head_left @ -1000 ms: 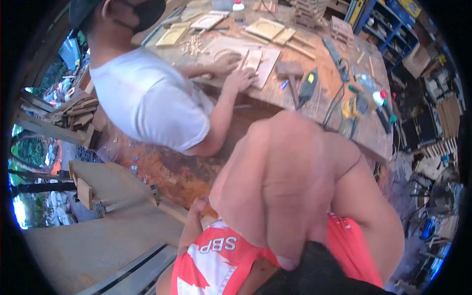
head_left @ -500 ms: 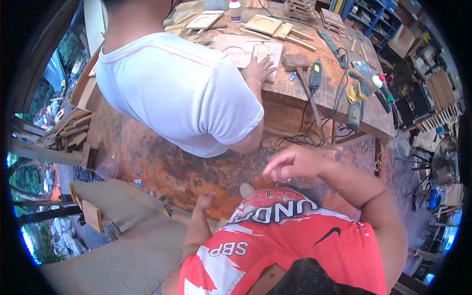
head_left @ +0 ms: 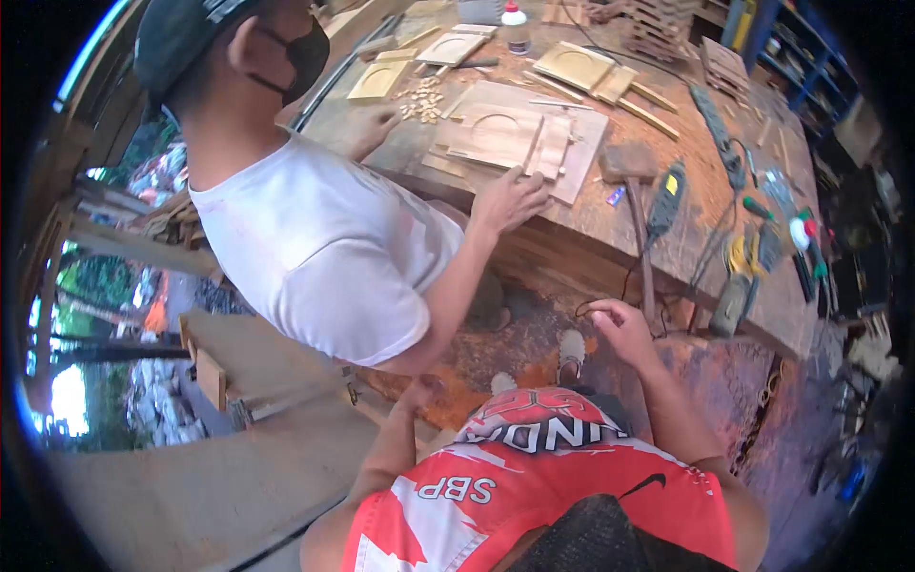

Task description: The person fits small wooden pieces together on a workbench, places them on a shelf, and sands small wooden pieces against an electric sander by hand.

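Observation:
My right hand [head_left: 621, 329] hangs in front of the workbench's near edge, below the handle of a wooden mallet [head_left: 629, 164]. Its fingers are loosely bent and somewhat apart, with nothing seen in them. A dark cord [head_left: 583, 309] shows beside the fingertips. My left hand [head_left: 425, 392] is low by my side, close to the co-worker's elbow; it is blurred and its fingers are not distinct. On the bench, the co-worker's hand [head_left: 512, 198] touches a wooden panel [head_left: 496, 136] with a round cut-out and a narrower piece beside it.
The co-worker [head_left: 324, 229] in a white shirt stands at my left front. The workbench [head_left: 762, 310] carries a rotary tool [head_left: 666, 198], a yellow-and-grey power tool [head_left: 739, 276], a power strip [head_left: 715, 124], a glue bottle [head_left: 516, 29] and small wood pieces [head_left: 421, 99]. Sawdust covers parts of it.
My view has turned, bringing the co-worker's head and both their hands into sight. My right hand has lowered from in front of my chest and reaches farther forward. My left hand stays low.

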`<action>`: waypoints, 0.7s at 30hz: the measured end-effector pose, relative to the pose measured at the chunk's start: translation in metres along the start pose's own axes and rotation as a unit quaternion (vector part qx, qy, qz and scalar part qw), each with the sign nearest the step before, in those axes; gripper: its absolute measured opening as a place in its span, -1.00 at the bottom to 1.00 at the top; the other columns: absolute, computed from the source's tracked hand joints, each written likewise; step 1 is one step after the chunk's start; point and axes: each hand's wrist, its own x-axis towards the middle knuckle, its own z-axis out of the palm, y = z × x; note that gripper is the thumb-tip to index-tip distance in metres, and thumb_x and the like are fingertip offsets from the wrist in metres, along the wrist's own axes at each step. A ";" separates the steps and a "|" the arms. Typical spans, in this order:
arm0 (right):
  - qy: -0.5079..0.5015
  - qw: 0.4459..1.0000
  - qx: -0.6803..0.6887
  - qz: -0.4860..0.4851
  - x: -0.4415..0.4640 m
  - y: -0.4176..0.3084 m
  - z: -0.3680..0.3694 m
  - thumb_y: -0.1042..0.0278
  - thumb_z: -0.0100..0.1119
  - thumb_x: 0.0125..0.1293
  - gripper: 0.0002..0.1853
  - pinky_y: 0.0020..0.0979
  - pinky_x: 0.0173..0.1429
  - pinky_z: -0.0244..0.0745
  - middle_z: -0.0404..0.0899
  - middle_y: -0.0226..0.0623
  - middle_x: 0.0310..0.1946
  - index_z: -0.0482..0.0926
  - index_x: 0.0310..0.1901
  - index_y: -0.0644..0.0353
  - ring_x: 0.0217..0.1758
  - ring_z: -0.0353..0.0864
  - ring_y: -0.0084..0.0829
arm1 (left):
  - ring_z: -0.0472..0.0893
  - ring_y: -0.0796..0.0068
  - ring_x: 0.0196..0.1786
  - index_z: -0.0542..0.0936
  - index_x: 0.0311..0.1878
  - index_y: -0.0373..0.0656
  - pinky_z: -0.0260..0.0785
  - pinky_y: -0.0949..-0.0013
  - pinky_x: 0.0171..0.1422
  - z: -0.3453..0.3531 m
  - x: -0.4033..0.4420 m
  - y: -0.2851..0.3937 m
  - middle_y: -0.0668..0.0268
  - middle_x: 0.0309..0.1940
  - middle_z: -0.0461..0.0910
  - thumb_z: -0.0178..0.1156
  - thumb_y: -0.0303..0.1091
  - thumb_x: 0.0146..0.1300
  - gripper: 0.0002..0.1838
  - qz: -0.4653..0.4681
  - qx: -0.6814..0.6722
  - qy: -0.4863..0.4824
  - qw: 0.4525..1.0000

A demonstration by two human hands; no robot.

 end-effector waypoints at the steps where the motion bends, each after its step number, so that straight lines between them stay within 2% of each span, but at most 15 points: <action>1: -0.004 0.999 -0.032 -0.042 0.016 -0.003 -0.007 0.32 0.22 0.32 -0.77 -0.55 -0.19 0.45 0.62 -0.42 -0.32 0.63 -0.06 0.24 -0.32 0.54 -0.65 | 0.67 0.37 -0.19 0.59 -0.03 -0.29 0.52 0.29 -0.08 0.011 -0.006 0.015 0.20 -0.35 0.67 0.23 -0.18 0.24 -0.62 -0.005 -0.007 0.016 1.000; 2: -0.007 0.994 -0.063 -0.084 0.031 -0.006 -0.013 0.33 0.23 0.31 -0.77 -0.54 -0.17 0.46 0.63 -0.40 -0.31 0.63 -0.07 0.25 -0.30 0.55 -0.64 | 0.66 0.38 -0.19 0.59 -0.01 -0.31 0.50 0.31 -0.07 0.022 -0.010 0.026 0.19 -0.32 0.68 0.21 -0.18 0.26 -0.62 -0.022 0.058 0.055 0.997; 3: -0.023 0.994 -0.061 -0.086 0.045 -0.011 -0.019 0.33 0.23 0.31 -0.77 -0.54 -0.17 0.46 0.63 -0.40 -0.31 0.63 -0.07 0.25 -0.30 0.55 -0.64 | 0.66 0.39 -0.18 0.59 0.00 -0.33 0.49 0.32 -0.06 0.033 -0.013 0.037 0.19 -0.30 0.68 0.20 -0.18 0.28 -0.61 -0.042 0.122 0.091 0.987; 4: -0.038 0.995 -0.051 -0.081 0.059 -0.017 -0.024 0.32 0.23 0.31 -0.76 -0.53 -0.15 0.47 0.64 -0.38 -0.30 0.63 -0.06 0.26 -0.28 0.56 -0.62 | 0.66 0.39 -0.18 0.59 0.00 -0.33 0.49 0.32 -0.06 0.047 -0.022 0.061 0.19 -0.30 0.68 0.20 -0.18 0.28 -0.61 -0.049 0.115 0.101 0.987; 6: -0.057 0.994 -0.040 -0.080 0.085 -0.023 -0.030 0.32 0.24 0.31 -0.75 -0.52 -0.12 0.47 0.65 -0.36 -0.29 0.62 -0.06 0.26 -0.26 0.57 -0.61 | 0.63 0.40 -0.16 0.58 0.06 -0.35 0.46 0.33 -0.02 0.071 -0.037 0.116 0.17 -0.21 0.69 0.17 -0.18 0.30 -0.58 -0.133 0.110 0.086 0.981; 7: -0.070 0.994 -0.030 -0.077 0.097 -0.021 -0.031 0.31 0.24 0.31 -0.75 -0.52 -0.12 0.47 0.65 -0.36 -0.29 0.63 -0.06 0.26 -0.25 0.57 -0.61 | 0.63 0.40 -0.16 0.58 0.06 -0.35 0.46 0.33 -0.02 0.077 -0.033 0.107 0.17 -0.21 0.69 0.17 -0.18 0.30 -0.58 -0.134 0.106 0.092 0.981; 9: -0.086 0.991 -0.040 -0.091 0.113 -0.026 -0.033 0.31 0.24 0.31 -0.75 -0.52 -0.14 0.46 0.64 -0.39 -0.30 0.63 -0.06 0.25 -0.28 0.55 -0.63 | 0.62 0.37 -0.07 0.57 0.10 -0.34 0.43 0.33 0.08 0.092 -0.031 0.077 0.16 -0.11 0.69 0.16 -0.18 0.30 -0.55 -0.018 0.103 0.141 0.984; 10: -0.092 0.991 -0.043 -0.091 0.118 -0.028 -0.034 0.31 0.24 0.31 -0.75 -0.52 -0.14 0.46 0.64 -0.39 -0.30 0.63 -0.06 0.25 -0.28 0.55 -0.63 | 0.62 0.37 -0.07 0.57 0.10 -0.34 0.43 0.33 0.08 0.098 -0.035 0.082 0.16 -0.11 0.69 0.16 -0.18 0.30 -0.55 -0.021 0.098 0.143 0.985; 12: -0.107 0.990 -0.004 -0.089 0.125 -0.031 -0.035 0.32 0.24 0.31 -0.76 -0.54 -0.17 0.45 0.63 -0.42 -0.31 0.63 -0.06 0.24 -0.30 0.52 -0.66 | 0.61 0.37 0.03 0.57 0.13 -0.28 0.41 0.33 0.17 0.108 -0.048 0.093 0.14 -0.04 0.67 0.18 -0.21 0.29 -0.57 -0.091 0.133 0.167 0.973; 16: -0.123 0.988 0.024 -0.091 0.129 -0.043 -0.038 0.33 0.23 0.32 -0.77 -0.57 -0.19 0.42 0.60 -0.47 -0.35 0.63 -0.06 0.23 -0.32 0.48 -0.68 | 0.60 0.40 0.06 0.60 0.11 -0.22 0.40 0.33 0.20 0.105 -0.054 0.065 0.12 -0.02 0.66 0.21 -0.23 0.26 -0.60 -0.074 0.085 0.180 0.977; 18: -0.126 0.987 0.012 -0.094 0.133 -0.044 -0.042 0.33 0.23 0.32 -0.77 -0.57 -0.19 0.42 0.60 -0.48 -0.35 0.63 -0.06 0.23 -0.32 0.48 -0.68 | 0.60 0.39 0.06 0.61 0.10 -0.22 0.39 0.31 0.21 0.099 -0.055 0.058 0.11 -0.02 0.66 0.21 -0.22 0.27 -0.60 -0.096 0.132 0.172 0.971; 21: -0.124 0.987 -0.017 -0.099 0.143 -0.043 -0.047 0.33 0.22 0.33 -0.78 -0.57 -0.19 0.42 0.59 -0.48 -0.36 0.63 -0.06 0.23 -0.32 0.47 -0.69 | 0.60 0.36 0.08 0.59 0.10 -0.28 0.38 0.32 0.23 0.088 -0.048 0.042 0.10 -0.01 0.65 0.21 -0.18 0.28 -0.57 -0.101 0.117 0.144 0.977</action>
